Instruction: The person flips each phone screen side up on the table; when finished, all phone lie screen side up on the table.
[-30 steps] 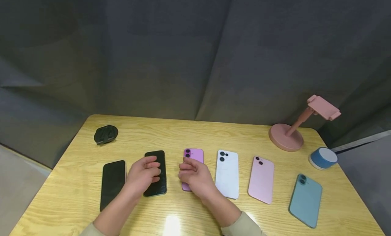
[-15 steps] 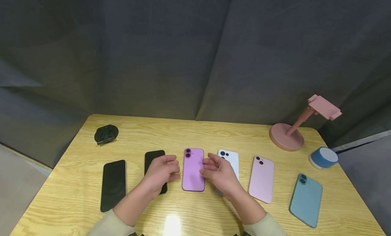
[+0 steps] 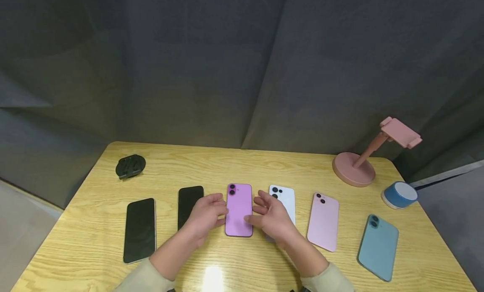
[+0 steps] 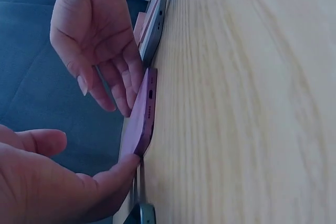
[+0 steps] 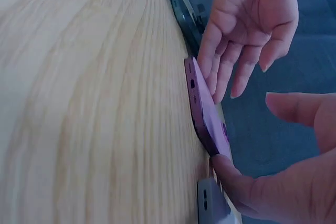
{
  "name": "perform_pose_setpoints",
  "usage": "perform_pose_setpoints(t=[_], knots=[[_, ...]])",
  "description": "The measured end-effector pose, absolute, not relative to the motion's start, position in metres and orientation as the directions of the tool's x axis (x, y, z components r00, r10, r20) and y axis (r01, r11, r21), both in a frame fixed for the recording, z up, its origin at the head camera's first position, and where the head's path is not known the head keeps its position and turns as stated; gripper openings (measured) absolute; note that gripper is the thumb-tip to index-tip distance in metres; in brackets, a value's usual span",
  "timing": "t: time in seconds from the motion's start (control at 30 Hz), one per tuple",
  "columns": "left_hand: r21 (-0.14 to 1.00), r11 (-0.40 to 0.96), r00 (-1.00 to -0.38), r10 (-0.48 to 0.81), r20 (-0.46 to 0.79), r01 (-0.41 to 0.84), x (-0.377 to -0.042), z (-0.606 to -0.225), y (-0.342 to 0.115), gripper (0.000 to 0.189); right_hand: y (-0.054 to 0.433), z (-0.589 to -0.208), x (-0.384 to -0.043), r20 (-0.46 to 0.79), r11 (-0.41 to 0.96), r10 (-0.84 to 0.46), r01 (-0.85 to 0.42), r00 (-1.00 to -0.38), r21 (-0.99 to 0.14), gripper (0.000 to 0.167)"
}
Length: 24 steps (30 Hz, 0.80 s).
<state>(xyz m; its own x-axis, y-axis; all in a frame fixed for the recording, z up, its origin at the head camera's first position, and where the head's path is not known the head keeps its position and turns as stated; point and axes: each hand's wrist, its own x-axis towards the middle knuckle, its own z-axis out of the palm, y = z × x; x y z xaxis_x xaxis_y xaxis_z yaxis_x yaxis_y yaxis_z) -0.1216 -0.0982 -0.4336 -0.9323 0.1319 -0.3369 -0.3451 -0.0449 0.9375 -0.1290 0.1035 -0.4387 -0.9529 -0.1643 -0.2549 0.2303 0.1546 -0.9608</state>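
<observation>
A purple smartphone lies back up on the wooden table, its two camera lenses at the far end. My left hand is at its left edge, the fingers loosely extended and partly over a dark-screened phone. On the other side my right hand partly covers a white phone. In the left wrist view, fingers of the left hand reach the near corner of the purple phone. In the right wrist view the right hand meets its opposite side. Neither hand is curled round it.
Another black-screened phone lies at the left, a pink phone and a teal phone at the right. A black round stand, a pink phone stand and a blue-and-white cylinder stand farther back. A dark curtain hangs behind.
Both hands have shifted right from one second ago, uncovering the purple phone. Over the last half second the left hand has moved a little further right, up to the phone's edge.
</observation>
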Motion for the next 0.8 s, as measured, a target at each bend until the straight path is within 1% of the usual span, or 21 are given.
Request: perform_pose_setpoints(t=[0.13, 0.3, 0.4, 0.6, 0.8], knots=[[0.929, -0.073, -0.927, 0.133, -0.351, -0.363, -0.12, -0.435, -0.097, 0.06, 0.099, -0.44, -0.128, -0.242, 0.165, -0.139, 0.218, -0.96, -0.962, 0.088], [0.905, -0.144, -0.915, 0.12, -0.386, -0.401, -0.118, -0.435, -0.096, 0.057, 0.094, -0.44, -0.127, -0.226, 0.197, -0.099, 0.203, -0.969, -0.959, 0.088], [0.897, -0.165, -0.911, 0.102, -0.399, -0.411, -0.119, -0.436, -0.095, 0.057, 0.092, -0.44, -0.128, -0.218, 0.205, -0.082, 0.198, -0.972, -0.959, 0.086], [0.893, -0.125, -0.901, 0.036, -0.431, -0.432, -0.121, -0.435, -0.092, 0.058, 0.09, -0.442, -0.13, -0.221, 0.232, -0.082, 0.197, -0.972, -0.953, 0.079], [0.9, -0.086, -0.903, 0.001, -0.429, -0.427, -0.124, -0.433, -0.088, 0.062, 0.09, -0.441, -0.131, -0.219, 0.237, -0.086, 0.193, -0.972, -0.952, 0.074]])
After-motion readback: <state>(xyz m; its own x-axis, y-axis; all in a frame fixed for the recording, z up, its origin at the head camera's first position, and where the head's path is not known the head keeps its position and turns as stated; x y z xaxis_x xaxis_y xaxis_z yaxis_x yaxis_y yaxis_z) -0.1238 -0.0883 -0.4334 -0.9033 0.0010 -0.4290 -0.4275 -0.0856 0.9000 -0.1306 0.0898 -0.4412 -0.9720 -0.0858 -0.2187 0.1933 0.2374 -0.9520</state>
